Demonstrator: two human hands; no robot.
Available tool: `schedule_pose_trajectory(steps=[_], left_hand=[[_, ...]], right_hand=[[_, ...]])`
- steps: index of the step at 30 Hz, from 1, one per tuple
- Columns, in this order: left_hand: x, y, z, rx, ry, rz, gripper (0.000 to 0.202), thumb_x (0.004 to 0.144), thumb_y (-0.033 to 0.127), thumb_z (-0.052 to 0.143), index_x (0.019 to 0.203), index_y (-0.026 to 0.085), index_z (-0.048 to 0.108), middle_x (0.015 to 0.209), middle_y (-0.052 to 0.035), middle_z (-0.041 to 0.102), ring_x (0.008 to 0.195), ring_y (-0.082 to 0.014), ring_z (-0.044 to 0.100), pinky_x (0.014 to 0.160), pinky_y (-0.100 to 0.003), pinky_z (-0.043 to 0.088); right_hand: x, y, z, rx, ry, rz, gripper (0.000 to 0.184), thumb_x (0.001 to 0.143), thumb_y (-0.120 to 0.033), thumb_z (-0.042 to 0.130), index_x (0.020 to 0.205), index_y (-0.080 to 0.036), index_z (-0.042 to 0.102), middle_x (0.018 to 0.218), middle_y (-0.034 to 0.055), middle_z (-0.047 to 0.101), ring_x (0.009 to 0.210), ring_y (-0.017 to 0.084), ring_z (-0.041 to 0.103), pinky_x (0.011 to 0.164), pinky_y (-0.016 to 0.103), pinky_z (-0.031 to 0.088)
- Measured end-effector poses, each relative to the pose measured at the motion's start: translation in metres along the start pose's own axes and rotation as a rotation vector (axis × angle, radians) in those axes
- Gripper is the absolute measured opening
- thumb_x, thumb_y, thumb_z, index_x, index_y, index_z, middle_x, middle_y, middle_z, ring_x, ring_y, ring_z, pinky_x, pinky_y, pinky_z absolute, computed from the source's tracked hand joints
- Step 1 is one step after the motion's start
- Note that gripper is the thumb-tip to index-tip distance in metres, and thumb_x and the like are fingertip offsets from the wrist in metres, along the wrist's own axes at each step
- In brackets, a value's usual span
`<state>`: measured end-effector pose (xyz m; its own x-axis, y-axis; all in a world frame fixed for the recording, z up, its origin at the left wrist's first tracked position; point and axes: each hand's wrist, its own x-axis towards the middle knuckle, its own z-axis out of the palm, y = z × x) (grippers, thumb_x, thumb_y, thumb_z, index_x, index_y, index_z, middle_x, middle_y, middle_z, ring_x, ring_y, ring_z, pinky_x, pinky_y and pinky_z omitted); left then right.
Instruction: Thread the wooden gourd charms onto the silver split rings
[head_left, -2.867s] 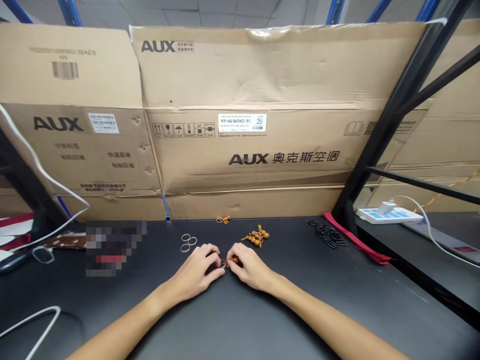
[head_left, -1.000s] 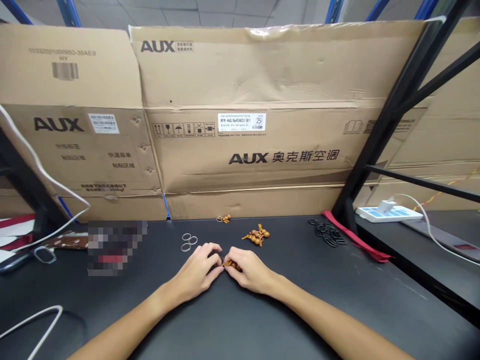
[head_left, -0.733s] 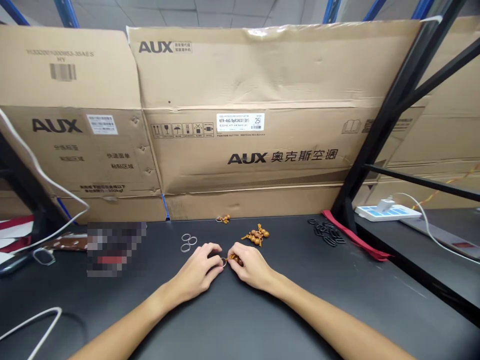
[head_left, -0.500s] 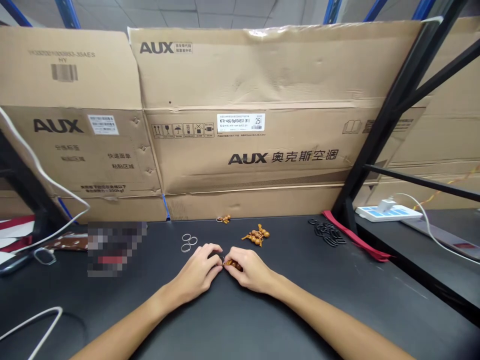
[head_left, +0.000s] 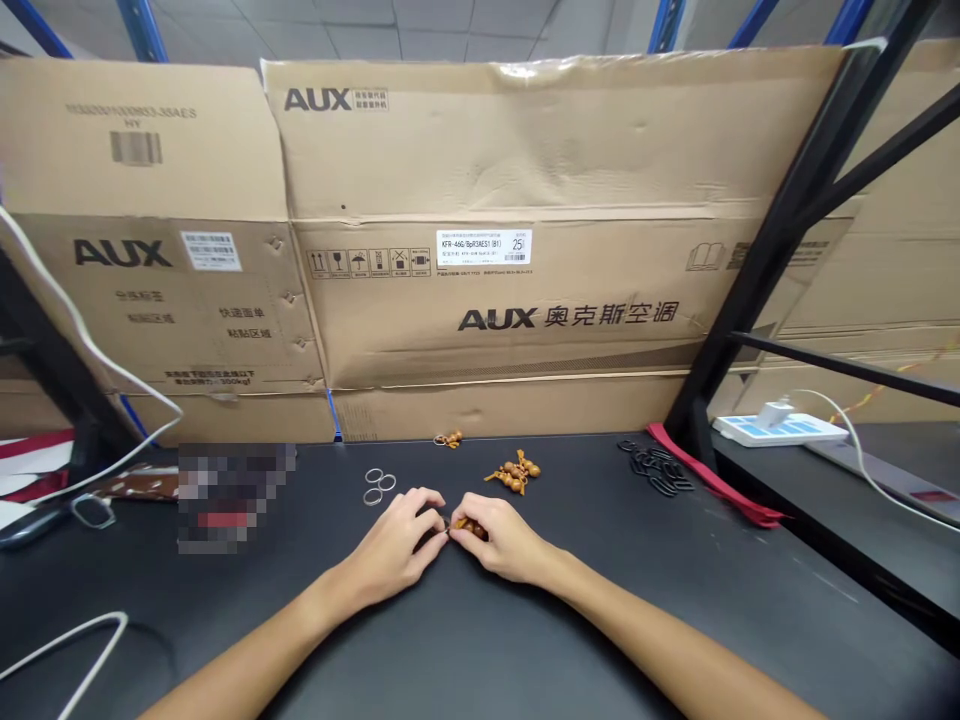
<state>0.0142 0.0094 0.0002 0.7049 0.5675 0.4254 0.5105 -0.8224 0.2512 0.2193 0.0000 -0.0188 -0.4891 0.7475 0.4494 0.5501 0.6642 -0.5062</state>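
Note:
My left hand [head_left: 396, 545] and my right hand [head_left: 501, 538] meet fingertip to fingertip on the black table [head_left: 480, 640]. The left fingers pinch a small metal key ring [head_left: 444, 526], mostly hidden. The right fingers pinch a small brown wooden gourd charm [head_left: 470, 525]. Ring and charm touch between the two hands. Just behind the right hand lies a small pile of the same wooden gourd charms [head_left: 514, 472]. Loose metal rings [head_left: 377, 486] lie behind the left hand. One more charm with a ring [head_left: 448, 438] lies at the foot of the cardboard.
Big AUX cardboard boxes [head_left: 495, 240] wall off the back of the table. A heap of black rings [head_left: 656, 468] and a red strap [head_left: 712, 482] lie at the right by a black rack post. A white power strip [head_left: 776, 430] sits farther right. White cable [head_left: 67, 640] at left.
Both hands have stayed together at the same spot, with only small finger movements on the ring and charm. The view has shifted slightly.

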Motion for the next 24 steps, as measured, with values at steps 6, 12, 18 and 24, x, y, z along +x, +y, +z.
schedule_pose_trajectory(steps=[6,12,18,24], left_hand=[[0.0,0.002,-0.003,-0.041,-0.03,0.004,0.017,0.092,0.021,0.047,0.085,0.021,0.062,0.114,-0.0052,0.053,0.101,-0.0196,0.053,0.092,-0.035,0.043],[0.0,-0.008,0.0,0.057,0.033,-0.061,0.017,0.091,0.02,0.045,0.083,0.02,0.059,0.111,-0.0068,0.055,0.099,-0.021,0.054,0.088,-0.038,0.044],[-0.001,-0.033,0.003,0.253,0.132,-0.192,0.015,0.088,0.022,0.049,0.075,0.018,0.054,0.106,-0.0088,0.055,0.097,-0.0252,0.053,0.083,-0.042,0.043],[-0.001,-0.042,0.003,0.296,0.164,-0.264,0.009,0.085,0.021,0.05,0.077,0.019,0.053,0.106,-0.0089,0.055,0.097,-0.0257,0.053,0.081,-0.041,0.043]], right_hand=[[0.002,0.007,0.0,-0.036,0.044,0.082,0.009,0.087,-0.017,0.05,0.08,-0.019,0.055,0.077,0.0009,0.06,0.065,0.013,0.054,0.06,0.022,0.041],[0.004,0.022,-0.004,-0.204,0.142,0.169,0.006,0.087,-0.018,0.052,0.082,-0.019,0.057,0.082,0.0029,0.063,0.073,0.016,0.059,0.067,0.026,0.045],[0.005,0.023,-0.008,-0.497,0.216,0.115,0.01,0.087,-0.023,0.056,0.095,-0.019,0.061,0.095,0.008,0.062,0.087,0.023,0.055,0.08,0.036,0.043],[0.004,0.027,-0.01,-0.546,0.199,0.086,0.019,0.084,-0.035,0.062,0.098,-0.023,0.063,0.113,0.007,0.059,0.104,0.025,0.047,0.088,0.04,0.038]])
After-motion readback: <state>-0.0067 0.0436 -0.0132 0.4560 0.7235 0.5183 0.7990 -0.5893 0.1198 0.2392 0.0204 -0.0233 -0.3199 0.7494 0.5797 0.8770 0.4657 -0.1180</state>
